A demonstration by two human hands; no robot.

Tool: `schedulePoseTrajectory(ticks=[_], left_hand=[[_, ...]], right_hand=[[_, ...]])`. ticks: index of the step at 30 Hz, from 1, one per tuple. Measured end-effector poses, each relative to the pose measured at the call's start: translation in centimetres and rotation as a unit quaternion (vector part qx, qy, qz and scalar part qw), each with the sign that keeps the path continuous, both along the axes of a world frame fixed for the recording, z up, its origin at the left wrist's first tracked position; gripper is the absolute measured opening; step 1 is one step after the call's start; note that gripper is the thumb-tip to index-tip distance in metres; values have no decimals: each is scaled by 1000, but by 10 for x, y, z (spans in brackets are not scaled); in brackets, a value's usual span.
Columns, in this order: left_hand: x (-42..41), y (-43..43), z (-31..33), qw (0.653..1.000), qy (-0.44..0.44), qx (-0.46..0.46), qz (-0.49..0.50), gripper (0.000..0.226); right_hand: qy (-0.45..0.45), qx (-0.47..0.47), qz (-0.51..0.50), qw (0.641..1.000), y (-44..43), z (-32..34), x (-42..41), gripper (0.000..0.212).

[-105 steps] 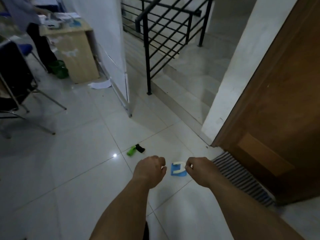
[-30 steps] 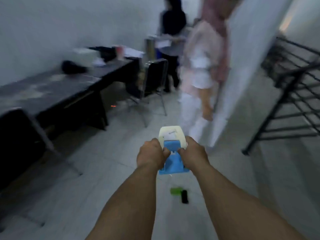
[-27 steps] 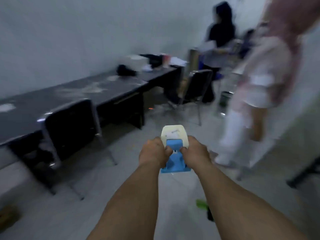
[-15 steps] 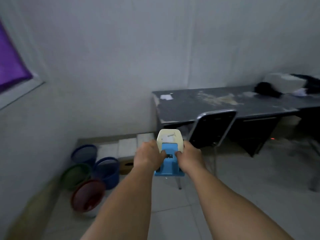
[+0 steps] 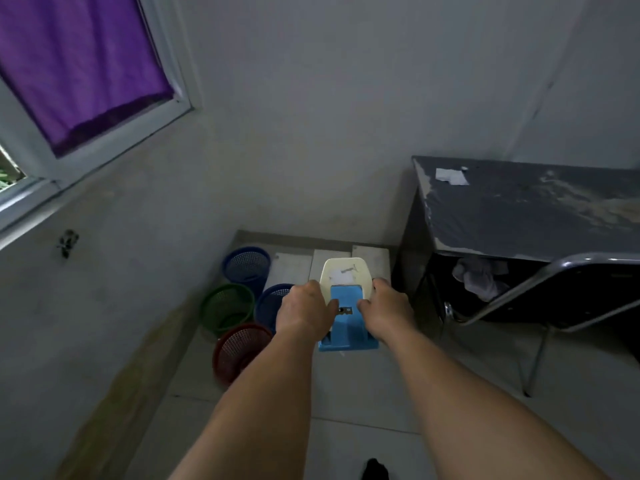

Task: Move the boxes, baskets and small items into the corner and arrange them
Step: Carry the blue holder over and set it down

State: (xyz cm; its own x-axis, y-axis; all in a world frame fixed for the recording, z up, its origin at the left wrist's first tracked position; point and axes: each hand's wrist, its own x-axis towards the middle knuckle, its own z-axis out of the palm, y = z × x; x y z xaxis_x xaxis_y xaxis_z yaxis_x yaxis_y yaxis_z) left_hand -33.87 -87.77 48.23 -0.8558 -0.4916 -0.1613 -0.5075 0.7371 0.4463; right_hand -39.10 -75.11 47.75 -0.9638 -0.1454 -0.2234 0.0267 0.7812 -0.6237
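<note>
I hold a blue and cream plastic item [image 5: 347, 299] out in front of me with both hands. My left hand [image 5: 304, 315] grips its left side and my right hand [image 5: 386, 313] grips its right side, thumbs curled onto the blue part. Below and to the left, in the room's corner, stand mesh baskets: a blue basket [image 5: 246, 266] at the back, a green basket [image 5: 227, 308], a red basket [image 5: 239, 351] nearest me, and another blue basket [image 5: 272, 303] partly hidden by my left hand. White boxes [image 5: 291, 268] lie along the wall behind them.
A worn dark desk [image 5: 526, 209] stands at the right with a metal-framed chair [image 5: 540, 299] tucked against it. A window with a purple curtain [image 5: 79, 64] is on the left wall. Tiled floor [image 5: 346, 393] lies between me and the corner.
I picked the blue and cream item off the floor near the door, turned left past the desks and people, and now face the corner with the baskets closer below.
</note>
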Motion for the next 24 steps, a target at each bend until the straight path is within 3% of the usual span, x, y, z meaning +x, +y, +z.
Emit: schedulePoseTrajectory(ticks=[11, 15, 24], left_hand=[[-132, -57, -86, 988, -121, 94, 23, 41], [-176, -80, -132, 979, -166, 114, -13, 37], [-293, -115, -322, 959, -201, 169, -108, 28]], right_hand=[[-114, 55, 41, 991, -54, -82, -141, 19], [-173, 71, 16, 982, -73, -125, -175, 23], [-268, 54, -124, 954, -98, -302, -274, 12]])
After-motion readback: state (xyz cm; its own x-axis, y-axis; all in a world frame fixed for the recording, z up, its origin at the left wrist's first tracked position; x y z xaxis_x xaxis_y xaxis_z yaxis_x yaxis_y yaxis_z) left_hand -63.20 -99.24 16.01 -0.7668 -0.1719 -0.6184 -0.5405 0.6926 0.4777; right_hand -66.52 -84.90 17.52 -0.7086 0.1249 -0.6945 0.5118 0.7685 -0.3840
